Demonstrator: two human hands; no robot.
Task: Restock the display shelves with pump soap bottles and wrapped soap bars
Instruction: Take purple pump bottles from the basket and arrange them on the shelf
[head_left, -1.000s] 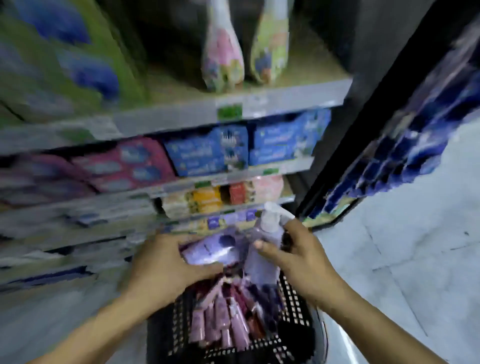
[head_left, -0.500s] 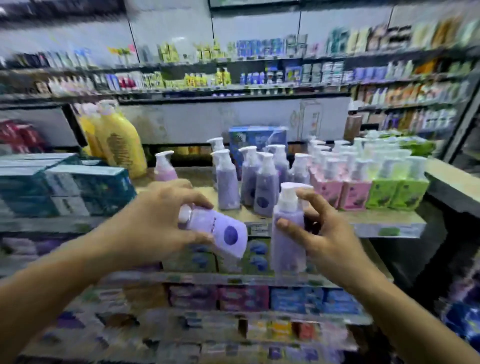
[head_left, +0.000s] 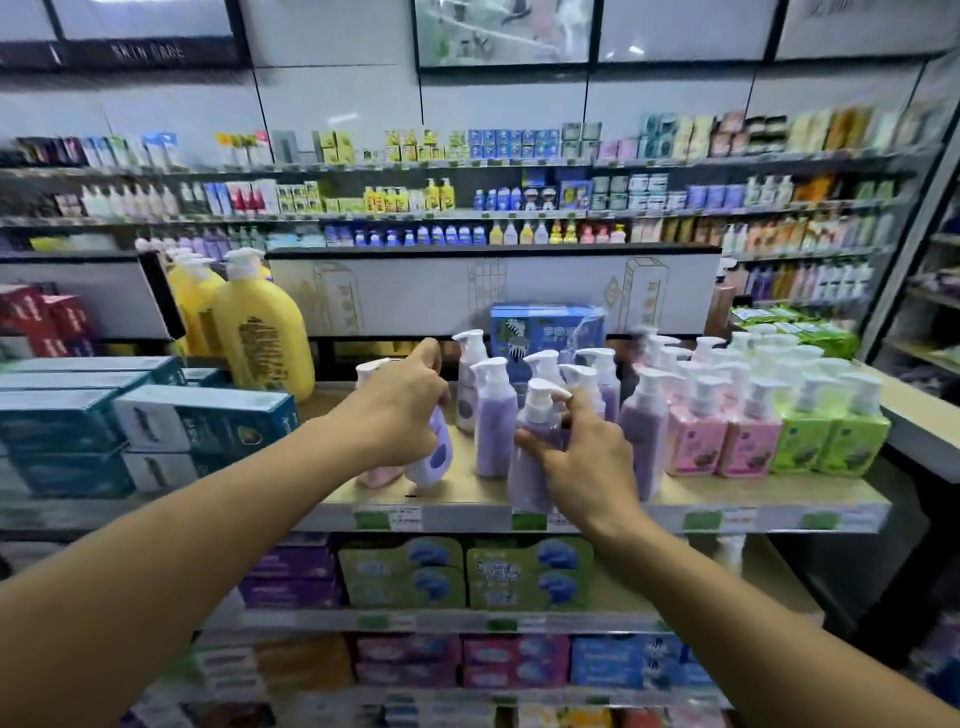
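Running across the view, the wooden display shelf (head_left: 727, 491) has teal boxes (head_left: 202, 421) stacked at its left, big yellow bottles (head_left: 260, 338) behind them, and rows of purple, pink and green pump bottles (head_left: 696, 441) to the right. The left hand (head_left: 400, 410) curls round a tilted lilac pump bottle (head_left: 439, 457) just above the shelf. The right hand (head_left: 587, 460) grips an upright purple pump bottle (head_left: 527, 478) at the shelf's front edge.

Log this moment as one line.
step: shelving | left hand: grips tilted purple bottle | right hand: grips upright purple bottle | place: shelf front
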